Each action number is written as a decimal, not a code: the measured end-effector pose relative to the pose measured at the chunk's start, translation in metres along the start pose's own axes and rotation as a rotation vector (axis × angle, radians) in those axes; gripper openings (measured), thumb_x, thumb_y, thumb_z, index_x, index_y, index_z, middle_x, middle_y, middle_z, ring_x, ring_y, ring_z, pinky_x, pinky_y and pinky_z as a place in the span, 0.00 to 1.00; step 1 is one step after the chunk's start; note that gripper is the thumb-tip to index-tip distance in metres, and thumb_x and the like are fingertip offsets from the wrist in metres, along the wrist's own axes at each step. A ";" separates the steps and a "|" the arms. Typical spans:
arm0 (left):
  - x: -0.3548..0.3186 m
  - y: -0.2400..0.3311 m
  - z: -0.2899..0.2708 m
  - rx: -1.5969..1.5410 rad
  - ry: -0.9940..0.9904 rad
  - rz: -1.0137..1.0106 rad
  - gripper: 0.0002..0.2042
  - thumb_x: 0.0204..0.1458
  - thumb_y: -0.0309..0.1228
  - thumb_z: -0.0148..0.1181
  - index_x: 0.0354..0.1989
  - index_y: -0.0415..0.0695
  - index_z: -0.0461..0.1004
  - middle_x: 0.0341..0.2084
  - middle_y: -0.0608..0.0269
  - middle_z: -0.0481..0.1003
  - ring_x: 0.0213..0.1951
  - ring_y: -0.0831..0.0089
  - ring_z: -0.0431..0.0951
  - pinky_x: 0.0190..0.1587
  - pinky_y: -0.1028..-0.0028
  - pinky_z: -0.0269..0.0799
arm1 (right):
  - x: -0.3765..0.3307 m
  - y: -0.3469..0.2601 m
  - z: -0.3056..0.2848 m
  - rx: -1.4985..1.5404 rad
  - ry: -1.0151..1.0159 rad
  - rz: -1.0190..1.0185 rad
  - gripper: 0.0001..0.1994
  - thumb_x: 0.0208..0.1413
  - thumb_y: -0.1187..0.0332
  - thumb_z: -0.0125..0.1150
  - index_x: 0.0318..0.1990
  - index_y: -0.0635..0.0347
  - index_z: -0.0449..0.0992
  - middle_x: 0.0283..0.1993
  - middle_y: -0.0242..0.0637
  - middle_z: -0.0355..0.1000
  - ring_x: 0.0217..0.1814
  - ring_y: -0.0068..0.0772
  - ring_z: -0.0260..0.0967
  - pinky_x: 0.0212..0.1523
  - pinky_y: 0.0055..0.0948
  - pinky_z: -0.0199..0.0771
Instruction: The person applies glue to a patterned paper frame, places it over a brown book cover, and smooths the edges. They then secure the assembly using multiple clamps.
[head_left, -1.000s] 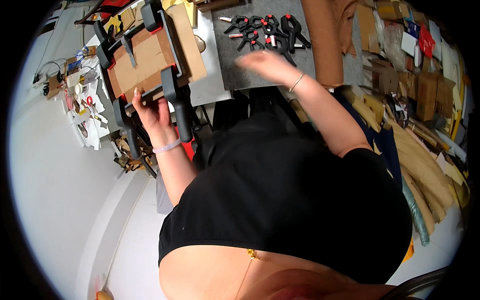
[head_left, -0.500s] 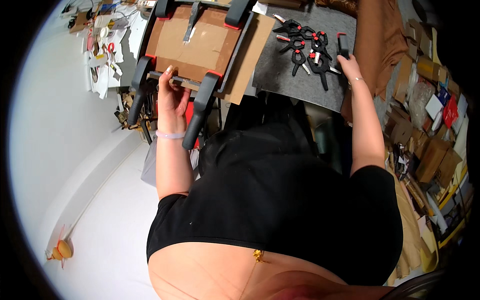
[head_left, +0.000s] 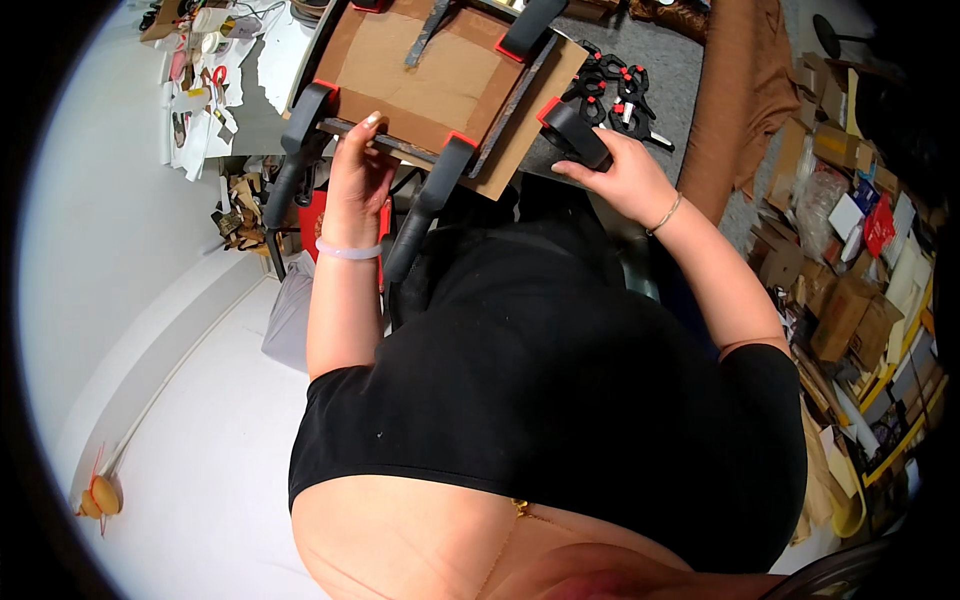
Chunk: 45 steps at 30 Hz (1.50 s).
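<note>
My left hand [head_left: 362, 175] grips the near edge of a framed cardboard panel [head_left: 410, 85], thumb on top and fingers below. Dark strips edge the panel, and a grey strip [head_left: 428, 35] lies across its far part. Black clamps with red pads sit around its rim: one clamp [head_left: 297, 150] at the near left, another clamp [head_left: 425, 215] at the near right, a third clamp [head_left: 530, 28] at the far right. In my right hand [head_left: 630, 175] is a loose black clamp [head_left: 577, 135] with a red pad, held beside the panel's right edge.
Several black spring clamps with red tips [head_left: 625, 95] lie on a grey table [head_left: 672, 75]. Brown cloth [head_left: 745, 90] drapes at the right. Beyond it, cardboard boxes [head_left: 850, 310] and scraps are heaped. Papers and tools cover a white surface [head_left: 265, 60] at the far left.
My right hand has brought the loose clamp leftward from the table's right side to the panel's right edge. The panel has shifted slightly right and away in my left hand.
</note>
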<state>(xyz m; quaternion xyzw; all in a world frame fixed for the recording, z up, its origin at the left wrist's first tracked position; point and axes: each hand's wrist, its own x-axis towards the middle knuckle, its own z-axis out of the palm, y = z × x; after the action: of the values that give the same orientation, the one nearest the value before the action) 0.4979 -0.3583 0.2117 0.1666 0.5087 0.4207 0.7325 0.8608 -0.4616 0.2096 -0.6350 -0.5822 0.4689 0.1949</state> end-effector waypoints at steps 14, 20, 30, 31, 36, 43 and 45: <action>0.020 -0.007 -0.031 0.011 -0.062 -0.040 0.11 0.59 0.32 0.67 0.47 0.41 0.80 0.44 0.65 0.82 0.49 0.72 0.80 0.56 0.71 0.73 | 0.029 -0.055 0.008 -0.202 -0.163 0.103 0.33 0.54 0.36 0.69 0.42 0.64 0.83 0.36 0.47 0.79 0.41 0.49 0.78 0.45 0.40 0.77; 0.017 -0.005 -0.029 0.023 -0.025 -0.052 0.12 0.58 0.29 0.68 0.49 0.42 0.78 0.43 0.66 0.81 0.47 0.74 0.80 0.52 0.73 0.73 | 0.036 -0.057 0.008 -0.233 -0.178 0.119 0.39 0.52 0.30 0.65 0.44 0.66 0.83 0.41 0.53 0.81 0.49 0.56 0.79 0.53 0.44 0.78; 0.011 -0.002 -0.015 0.037 -0.017 -0.052 0.14 0.57 0.26 0.70 0.51 0.45 0.76 0.40 0.71 0.79 0.43 0.80 0.78 0.44 0.79 0.72 | 0.043 -0.067 0.003 -0.256 -0.327 0.215 0.41 0.55 0.31 0.62 0.46 0.72 0.80 0.44 0.59 0.81 0.51 0.57 0.79 0.55 0.43 0.77; 0.011 -0.003 -0.014 0.029 -0.017 -0.049 0.14 0.57 0.27 0.70 0.50 0.45 0.76 0.40 0.71 0.79 0.43 0.80 0.78 0.44 0.79 0.72 | 0.043 -0.067 0.003 -0.256 -0.341 0.223 0.41 0.55 0.31 0.62 0.47 0.72 0.80 0.44 0.59 0.81 0.51 0.57 0.79 0.55 0.43 0.77; 0.020 -0.009 -0.030 0.012 -0.013 -0.102 0.13 0.58 0.27 0.69 0.50 0.43 0.76 0.41 0.69 0.79 0.45 0.78 0.78 0.49 0.75 0.74 | 0.044 -0.065 0.005 -0.269 -0.356 0.229 0.42 0.56 0.29 0.60 0.47 0.72 0.80 0.43 0.59 0.81 0.50 0.57 0.80 0.55 0.43 0.77; 0.014 -0.004 -0.023 0.016 -0.018 -0.097 0.16 0.58 0.27 0.69 0.53 0.42 0.75 0.44 0.65 0.80 0.50 0.73 0.79 0.57 0.67 0.73 | 0.038 -0.066 0.011 -0.295 -0.283 0.225 0.37 0.57 0.31 0.63 0.43 0.65 0.81 0.38 0.51 0.79 0.43 0.52 0.79 0.48 0.41 0.77; 0.014 -0.004 -0.021 0.013 0.000 -0.089 0.17 0.57 0.26 0.69 0.54 0.42 0.75 0.44 0.66 0.79 0.49 0.73 0.79 0.56 0.68 0.73 | 0.036 -0.065 0.012 -0.290 -0.261 0.216 0.36 0.57 0.32 0.63 0.42 0.65 0.81 0.37 0.50 0.79 0.43 0.51 0.79 0.48 0.41 0.77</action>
<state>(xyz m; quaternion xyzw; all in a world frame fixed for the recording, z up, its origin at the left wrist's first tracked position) 0.4829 -0.3534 0.1919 0.1487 0.5184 0.3844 0.7493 0.8102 -0.4160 0.2417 -0.6490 -0.5923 0.4768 -0.0267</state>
